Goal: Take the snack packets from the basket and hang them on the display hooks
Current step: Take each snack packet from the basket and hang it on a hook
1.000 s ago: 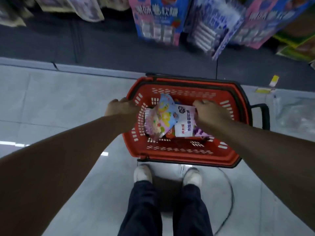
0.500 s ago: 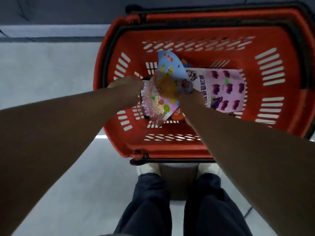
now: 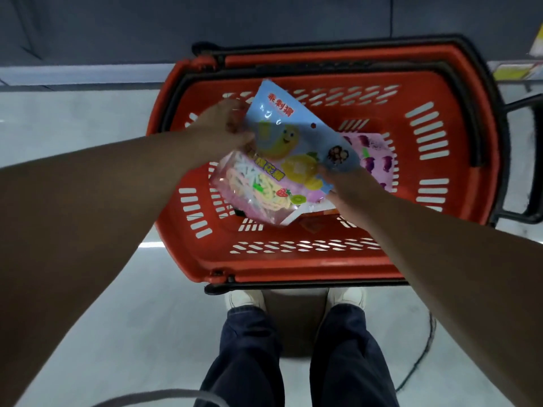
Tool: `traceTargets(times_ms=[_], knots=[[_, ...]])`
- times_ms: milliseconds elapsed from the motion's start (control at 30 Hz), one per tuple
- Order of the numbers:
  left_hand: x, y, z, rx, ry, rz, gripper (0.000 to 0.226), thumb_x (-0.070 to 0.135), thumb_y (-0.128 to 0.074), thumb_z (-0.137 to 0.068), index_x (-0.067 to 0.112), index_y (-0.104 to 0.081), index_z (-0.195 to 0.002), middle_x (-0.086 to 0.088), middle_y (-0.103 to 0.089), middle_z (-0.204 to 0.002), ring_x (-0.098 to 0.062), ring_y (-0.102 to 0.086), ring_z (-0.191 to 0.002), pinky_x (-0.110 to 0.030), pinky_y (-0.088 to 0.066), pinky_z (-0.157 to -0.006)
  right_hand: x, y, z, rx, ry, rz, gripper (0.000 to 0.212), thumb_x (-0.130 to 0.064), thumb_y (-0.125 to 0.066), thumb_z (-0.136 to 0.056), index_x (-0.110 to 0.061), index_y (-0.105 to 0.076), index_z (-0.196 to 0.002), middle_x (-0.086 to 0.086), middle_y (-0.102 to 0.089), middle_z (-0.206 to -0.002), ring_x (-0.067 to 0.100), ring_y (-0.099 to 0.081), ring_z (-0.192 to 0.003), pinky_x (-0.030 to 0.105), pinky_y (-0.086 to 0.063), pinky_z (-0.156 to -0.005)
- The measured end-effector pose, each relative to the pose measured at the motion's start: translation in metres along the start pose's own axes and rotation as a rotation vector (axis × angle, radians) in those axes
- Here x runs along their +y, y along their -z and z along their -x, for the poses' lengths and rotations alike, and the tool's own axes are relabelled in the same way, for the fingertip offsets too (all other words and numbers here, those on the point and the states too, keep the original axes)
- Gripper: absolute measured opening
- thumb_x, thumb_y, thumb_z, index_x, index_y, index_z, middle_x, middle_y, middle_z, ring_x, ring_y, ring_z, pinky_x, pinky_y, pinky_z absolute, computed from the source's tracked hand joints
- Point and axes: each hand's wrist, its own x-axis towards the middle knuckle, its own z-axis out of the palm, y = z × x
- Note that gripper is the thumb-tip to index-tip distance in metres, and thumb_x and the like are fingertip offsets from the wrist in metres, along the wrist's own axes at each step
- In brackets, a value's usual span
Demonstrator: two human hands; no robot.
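Observation:
A red plastic basket stands on the floor in front of my feet. Over it I hold a blue and pink snack packet with a yellow cartoon face and a punched hang hole. My left hand grips its upper left edge. My right hand pinches its lower right edge. A pink packet with purple grapes lies flat in the basket beneath, partly hidden by the raised one. An orange packet peeks out under my right wrist.
The basket has black folded handles and a black pull handle at the right. A dark shelf base runs along the far side. My shoes stand on pale floor tiles; a thin cable curls at the right.
The blue and pink packet has risen out of the basket between both hands. My left hand slid up to its top edge. The camera has drawn closer over the basket.

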Motion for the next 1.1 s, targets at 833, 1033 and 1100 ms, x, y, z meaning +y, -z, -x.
traceTargets(times_ms=[833, 1033, 1100], knots=[[0.19, 0.191, 0.203, 0.411, -0.167, 0.248, 0.011, 0.016, -0.06, -0.094, 0.016, -0.071, -0.096, -0.001, -0.072, -0.09, -0.013, -0.069, -0.083, -0.033, -0.057, -0.086, -0.289, 0.025, 0.201, 0.152, 0.783, 0.316, 0.022, -0.014, -0.055, -0.095, 0.001, -0.065, -0.108, 0.015, -0.069, -0.106, 0.024, -0.066, -0.093, 0.039, -0.055, -0.084], [0.265, 0.273, 0.267, 0.565, -0.318, 0.14, 0.014, 0.024, -0.061, -0.093, 0.023, -0.069, -0.082, -0.009, -0.073, -0.092, -0.032, -0.069, -0.092, -0.051, -0.055, -0.086, -0.385, 0.034, 0.304, 0.138, 0.949, 0.363, 0.017, -0.019, -0.052, -0.097, -0.01, -0.064, -0.105, 0.007, -0.067, -0.101, 0.019, -0.061, -0.091, 0.033, -0.049, -0.078], [0.292, 0.299, 0.291, 0.632, -0.344, 0.103, 0.024, 0.031, -0.061, -0.088, 0.009, -0.066, -0.082, -0.017, -0.068, -0.084, -0.034, -0.066, -0.081, -0.055, -0.054, -0.08, -0.414, 0.036, 0.339, 0.124, 0.997, 0.338, 0.021, -0.018, -0.052, -0.097, -0.009, -0.065, -0.111, 0.006, -0.066, -0.1, 0.02, -0.061, -0.09, 0.037, -0.051, -0.083]])
